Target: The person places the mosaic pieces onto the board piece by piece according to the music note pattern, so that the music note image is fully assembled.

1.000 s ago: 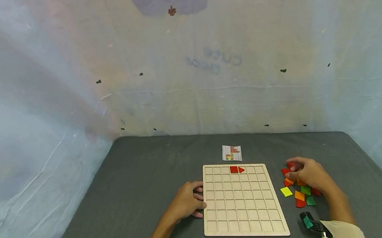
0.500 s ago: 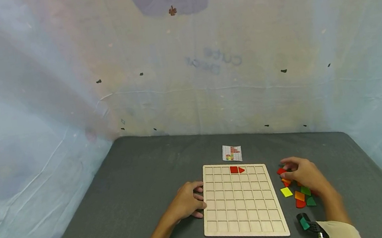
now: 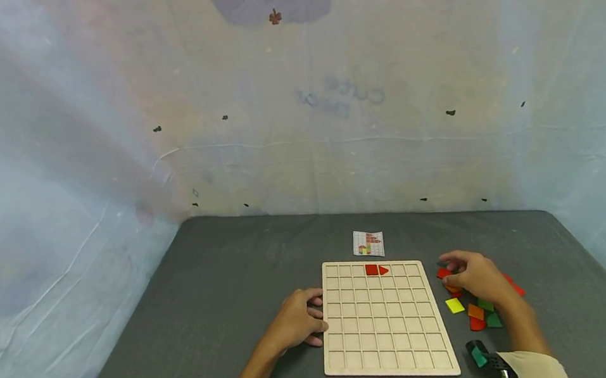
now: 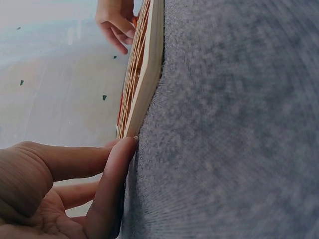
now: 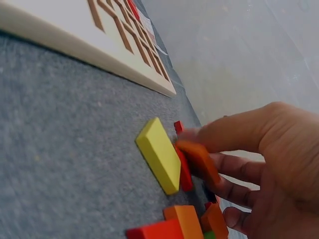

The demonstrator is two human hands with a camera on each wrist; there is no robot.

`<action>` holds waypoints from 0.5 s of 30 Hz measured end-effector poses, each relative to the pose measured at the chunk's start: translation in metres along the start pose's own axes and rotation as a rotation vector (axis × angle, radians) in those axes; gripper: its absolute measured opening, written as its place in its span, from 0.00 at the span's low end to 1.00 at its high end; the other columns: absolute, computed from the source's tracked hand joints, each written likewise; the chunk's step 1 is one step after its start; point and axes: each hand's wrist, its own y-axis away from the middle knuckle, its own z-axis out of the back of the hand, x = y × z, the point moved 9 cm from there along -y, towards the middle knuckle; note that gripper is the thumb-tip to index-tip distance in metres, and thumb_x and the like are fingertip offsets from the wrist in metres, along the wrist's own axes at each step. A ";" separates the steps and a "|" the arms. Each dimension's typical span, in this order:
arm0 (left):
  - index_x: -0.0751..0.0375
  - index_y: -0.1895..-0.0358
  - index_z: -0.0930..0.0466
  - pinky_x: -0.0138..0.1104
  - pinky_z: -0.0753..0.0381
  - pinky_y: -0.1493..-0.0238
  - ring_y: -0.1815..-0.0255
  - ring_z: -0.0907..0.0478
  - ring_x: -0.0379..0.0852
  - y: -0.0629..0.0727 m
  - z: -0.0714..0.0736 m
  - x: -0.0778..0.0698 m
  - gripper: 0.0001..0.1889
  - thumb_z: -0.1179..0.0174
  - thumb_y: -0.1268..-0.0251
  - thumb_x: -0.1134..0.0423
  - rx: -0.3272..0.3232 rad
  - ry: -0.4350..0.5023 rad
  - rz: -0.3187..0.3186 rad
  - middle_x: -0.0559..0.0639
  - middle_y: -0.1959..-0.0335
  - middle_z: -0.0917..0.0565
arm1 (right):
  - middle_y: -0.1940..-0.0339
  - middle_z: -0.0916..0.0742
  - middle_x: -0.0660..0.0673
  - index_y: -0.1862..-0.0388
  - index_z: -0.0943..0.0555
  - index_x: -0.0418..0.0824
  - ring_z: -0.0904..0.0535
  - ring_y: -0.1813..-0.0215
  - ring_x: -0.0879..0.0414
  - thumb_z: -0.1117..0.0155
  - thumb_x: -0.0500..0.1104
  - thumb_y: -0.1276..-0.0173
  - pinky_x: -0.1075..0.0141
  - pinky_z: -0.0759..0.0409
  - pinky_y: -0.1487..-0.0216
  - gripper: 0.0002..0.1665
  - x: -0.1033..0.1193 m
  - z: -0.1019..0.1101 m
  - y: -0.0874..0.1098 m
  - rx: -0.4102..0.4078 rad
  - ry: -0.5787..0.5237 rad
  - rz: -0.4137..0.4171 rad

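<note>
A wooden grid board (image 3: 380,338) lies on the dark grey table. A red square tile (image 3: 371,269) and a red triangle tile (image 3: 384,270) sit in its far row. My left hand (image 3: 295,321) rests its fingertips against the board's left edge, fingers relaxed. Over the tile pile to the right is my right hand (image 3: 480,277). In the right wrist view its thumb and fingers pinch a tilted orange tile (image 5: 199,162). A yellow tile (image 5: 158,157) lies flat close beside, and a red tile (image 5: 185,172) shows behind it. The palm hides part of the pile.
A small printed pattern card (image 3: 368,243) lies beyond the board's far edge. Nearer me in the pile are another orange tile (image 3: 475,312), a rounded red tile (image 3: 476,323) and green tiles (image 3: 493,320). Plastic sheeting (image 3: 300,170) hangs behind the table.
My right hand has shifted left over the pile, and red tiles near its fingertips have slid left with it. A red tile now shows right of that hand. The left hand and board stay put.
</note>
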 end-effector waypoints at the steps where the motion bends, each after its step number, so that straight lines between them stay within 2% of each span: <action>1: 0.75 0.28 0.29 0.41 0.07 0.73 0.54 0.19 0.50 0.000 0.000 0.000 0.36 0.31 0.43 0.82 0.000 0.001 -0.001 0.63 0.45 0.25 | 0.51 0.15 0.38 0.35 0.19 0.32 0.22 0.58 0.50 0.25 0.37 0.34 0.61 0.23 0.60 0.29 0.001 0.000 0.001 0.002 -0.002 0.001; 4: 0.75 0.27 0.29 0.41 0.07 0.73 0.55 0.18 0.50 0.000 0.000 0.000 0.36 0.31 0.43 0.82 -0.002 -0.003 0.001 0.62 0.45 0.25 | 0.50 0.14 0.37 0.34 0.19 0.32 0.22 0.57 0.49 0.27 0.34 0.37 0.60 0.21 0.59 0.30 0.001 0.001 0.002 0.011 -0.015 0.001; 9: 0.75 0.27 0.29 0.41 0.07 0.73 0.54 0.18 0.51 0.000 0.000 0.001 0.36 0.31 0.43 0.82 -0.004 -0.005 0.003 0.63 0.45 0.25 | 0.48 0.14 0.35 0.38 0.16 0.31 0.19 0.52 0.46 0.24 0.39 0.35 0.52 0.16 0.53 0.27 -0.001 0.003 0.002 0.011 0.018 -0.008; 15: 0.75 0.27 0.29 0.41 0.07 0.73 0.55 0.18 0.51 0.000 0.000 0.002 0.36 0.31 0.43 0.82 0.000 -0.005 -0.002 0.63 0.44 0.25 | 0.56 0.13 0.41 0.46 0.12 0.32 0.20 0.59 0.51 0.24 0.41 0.33 0.60 0.20 0.61 0.20 -0.006 0.003 0.003 0.017 0.019 -0.013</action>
